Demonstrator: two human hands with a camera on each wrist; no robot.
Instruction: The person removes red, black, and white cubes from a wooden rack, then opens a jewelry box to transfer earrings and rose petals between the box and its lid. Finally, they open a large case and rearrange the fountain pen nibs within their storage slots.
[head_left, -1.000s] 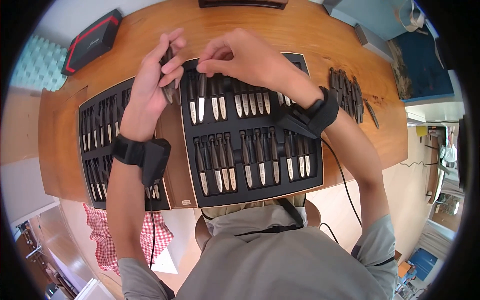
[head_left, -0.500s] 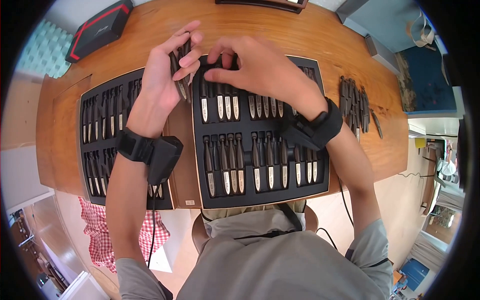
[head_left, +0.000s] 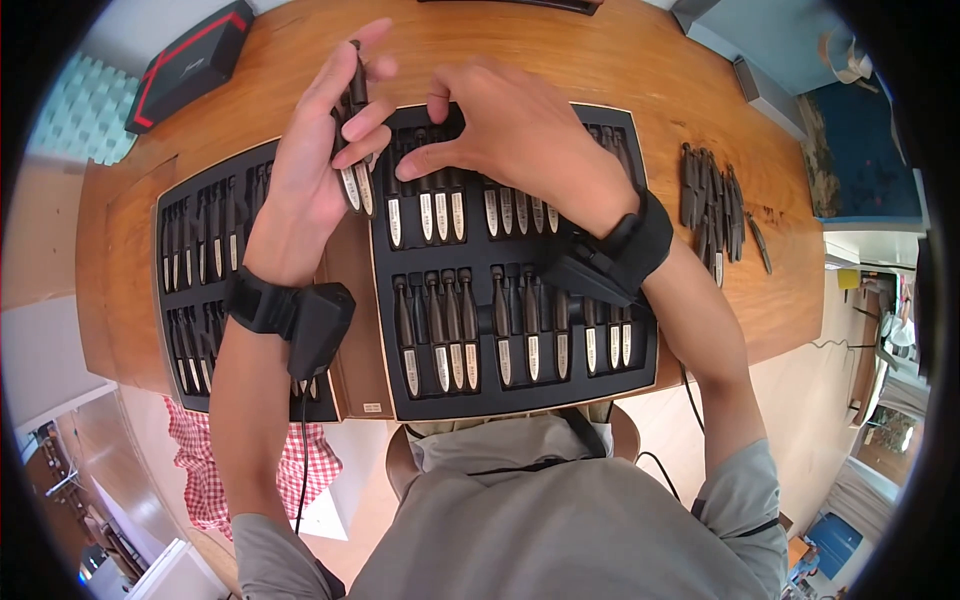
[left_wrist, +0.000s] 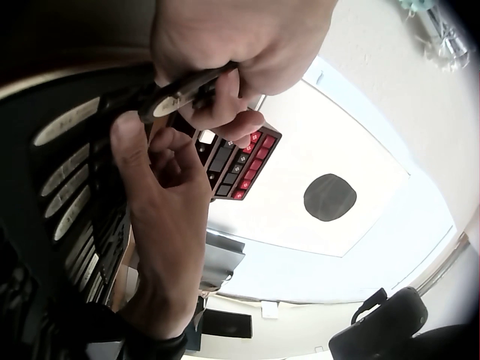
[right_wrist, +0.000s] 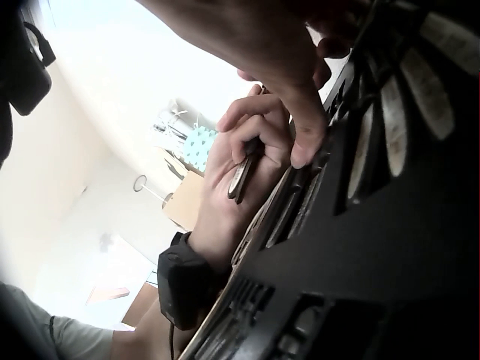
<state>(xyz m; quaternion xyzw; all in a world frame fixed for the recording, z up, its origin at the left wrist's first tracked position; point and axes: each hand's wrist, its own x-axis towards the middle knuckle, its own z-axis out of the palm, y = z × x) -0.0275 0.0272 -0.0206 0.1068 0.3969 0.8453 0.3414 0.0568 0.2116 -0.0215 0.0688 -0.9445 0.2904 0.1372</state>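
My left hand (head_left: 312,190) grips a couple of dark pen-like sticks (head_left: 357,85) upright in its fingers, their pale flat ends downward. In the left wrist view a pale-ended stick (left_wrist: 174,103) shows under that hand's fingers. Beside it, my right hand (head_left: 525,130) reaches over the top-left compartment of a black-lined case (head_left: 470,258), thumb and forefinger spread apart. In the right wrist view the thumb (right_wrist: 304,150) comes down right at the tray's slots. Three sticks (head_left: 442,215) lie side by side below this hand, and a single one (head_left: 394,222) lies left of them.
The case's left half (head_left: 190,297) also holds rows of sticks, partly covered by my left arm. A loose pile of sticks (head_left: 708,205) lies on the wooden table (head_left: 770,310) to the right. A black box with red ribbon (head_left: 190,70) stands back left.
A stick pinched by the right fingers a second ago is released, and three now lie together in that row. The right thumb and forefinger have spread; the left hand has risen with its sticks.
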